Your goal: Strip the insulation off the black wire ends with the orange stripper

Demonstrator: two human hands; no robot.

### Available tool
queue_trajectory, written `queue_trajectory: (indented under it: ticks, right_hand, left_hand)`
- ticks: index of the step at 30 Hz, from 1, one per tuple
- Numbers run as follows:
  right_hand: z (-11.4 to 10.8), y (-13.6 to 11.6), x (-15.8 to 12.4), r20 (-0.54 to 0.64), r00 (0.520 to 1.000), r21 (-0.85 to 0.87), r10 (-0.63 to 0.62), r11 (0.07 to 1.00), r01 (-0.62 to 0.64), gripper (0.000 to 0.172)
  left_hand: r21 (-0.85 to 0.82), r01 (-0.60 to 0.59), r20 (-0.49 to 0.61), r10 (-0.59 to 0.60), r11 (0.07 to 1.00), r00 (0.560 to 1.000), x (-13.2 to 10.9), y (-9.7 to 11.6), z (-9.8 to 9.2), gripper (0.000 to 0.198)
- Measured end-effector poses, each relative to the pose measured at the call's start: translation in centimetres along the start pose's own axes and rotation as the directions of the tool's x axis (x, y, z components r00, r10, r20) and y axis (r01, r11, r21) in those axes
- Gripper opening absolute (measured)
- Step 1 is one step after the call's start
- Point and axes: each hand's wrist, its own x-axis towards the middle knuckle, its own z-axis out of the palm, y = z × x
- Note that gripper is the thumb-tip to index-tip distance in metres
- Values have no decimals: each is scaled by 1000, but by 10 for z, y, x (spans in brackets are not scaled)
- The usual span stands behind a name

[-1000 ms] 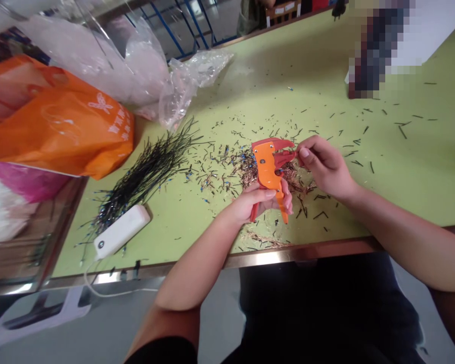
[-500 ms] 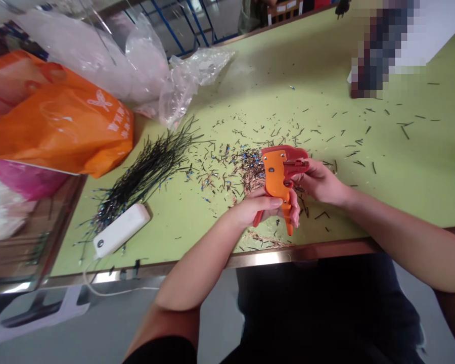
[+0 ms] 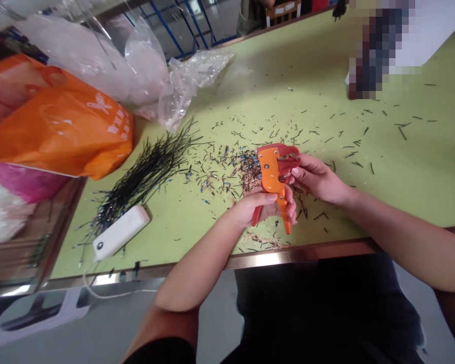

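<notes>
My left hand point(image 3: 260, 202) is wrapped round the handles of an orange and red wire stripper point(image 3: 270, 174), held above the table with its head up. At the tool's red jaws, on the right side, my right hand point(image 3: 320, 179) has its fingers pinched together. Whatever they hold is too small to make out. Behind and below the tool lies a heap of copper strands and short black offcuts point(image 3: 249, 174), with bits of blue among them. To the left rests a long bundle of black wires point(image 3: 147, 169).
A white power bank point(image 3: 122, 231) with a cable lies against the bundle's near end. An orange bag point(image 3: 60, 121) and clear plastic bags point(image 3: 147, 65) crowd the left back. Offcuts are scattered over the green table point(image 3: 413, 182). A pixelated object point(image 3: 379, 50) stands at the back right.
The wire stripper has shifted slightly left in my left hand. My right hand has moved a little with it, its fingers still close to the jaws.
</notes>
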Motion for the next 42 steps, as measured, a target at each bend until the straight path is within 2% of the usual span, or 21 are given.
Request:
queue_trajectory:
  ticks: [5, 15, 20, 26, 42]
  right_hand:
    - [-1, -3, 0, -32, 999, 21, 14, 1000, -13, 25]
    - [0, -2, 2, 7, 993, -313, -117, 943, 113, 24]
    - [1, -5, 0, 16, 986, -393, -165, 906, 158, 22]
    - [2, -3, 1, 23, 980, -482, -198, 856, 185, 26]
    - [1, 6, 1, 11, 986, -462, -166, 874, 152, 26]
  left_hand:
    - [-11, -6, 0, 6, 1000, 1000, 1, 0, -2, 51]
    - [6, 21, 22, -21, 1000, 1000, 1, -2, -2, 49]
    - [7, 27, -17, -27, 1000, 999, 1, -2, -1, 49]
    - [-1, -38, -37, 38, 999, 999, 1, -4, 2, 41]
    - [34, -53, -150, 57, 998, 987, 8, -8, 6, 42]
